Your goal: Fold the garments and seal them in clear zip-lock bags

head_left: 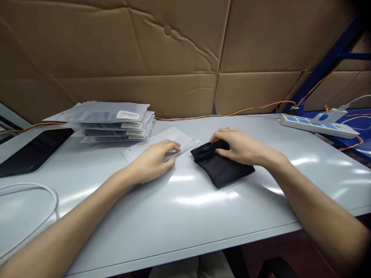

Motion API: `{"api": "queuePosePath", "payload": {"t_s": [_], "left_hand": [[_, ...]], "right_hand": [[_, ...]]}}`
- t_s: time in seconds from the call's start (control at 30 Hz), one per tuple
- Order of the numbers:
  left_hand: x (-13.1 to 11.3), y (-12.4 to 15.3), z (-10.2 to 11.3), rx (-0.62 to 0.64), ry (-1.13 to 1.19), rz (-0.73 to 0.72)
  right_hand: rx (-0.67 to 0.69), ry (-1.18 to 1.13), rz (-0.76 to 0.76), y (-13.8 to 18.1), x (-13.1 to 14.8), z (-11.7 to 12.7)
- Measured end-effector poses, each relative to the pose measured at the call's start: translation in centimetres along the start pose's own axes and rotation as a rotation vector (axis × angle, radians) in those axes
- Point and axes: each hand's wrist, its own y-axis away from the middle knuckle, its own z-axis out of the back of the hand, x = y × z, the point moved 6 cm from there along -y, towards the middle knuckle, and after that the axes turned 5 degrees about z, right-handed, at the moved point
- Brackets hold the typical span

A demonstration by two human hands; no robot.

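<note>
Left hand (152, 162): laid palm-down on a translucent plastic sleeve (150, 144); the fingers are held together and gently curved, their tips at the sleeve's right end; whether it is gripped cannot be told.

Right hand (240, 146): placed over the upper edge of a black fabric pouch (222, 166); the fingers are kept together and curled across its folded top; whether they are clamped cannot be told, as the thumb is hidden.

Pouch position: it is lain flat on the table, just beside the sleeve, between the two hands; a soft, matte, creased texture is seen, with a rolled fold along the top.

Sleeve: it is thin, flat and glossy, and is spread on a pale grey metal table (203, 220).

Stack: silver foil bags (101, 125) are piled flat behind the sleeve; each is marked with a white label (128, 115), on which the small print cannot be read.

Left side: a black glossy slab (33, 150) is set at the table edge; a white cable (29, 185) is looped nearby.

Right side: a white power strip (319, 125) with blue switches is placed at the far corner.

Backdrop: corrugated cardboard sheets (145, 46) are stood behind the table; red-and-yellow wires (232, 114) are run along its back edge.
</note>
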Motion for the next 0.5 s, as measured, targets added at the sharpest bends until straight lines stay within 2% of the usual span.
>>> {"api": "queuePosePath", "payload": {"t_s": [0.17, 0.33, 0.5], "left_hand": [[0.3, -0.5, -0.1, -0.108, 0.190, 0.056], [-0.5, -0.4, -0.8, -0.093, 0.347, 0.083], [-0.7, -0.4, -0.9, -0.109, 0.452, 0.150]], "right_hand": [[-0.146, 0.089, 0.178, -0.5, 4.0, -0.8], [-0.326, 0.201, 0.255, -0.4, 7.1, -1.6], [-0.264, 0.277, 0.338, -0.6, 7.9, -3.2]]}}
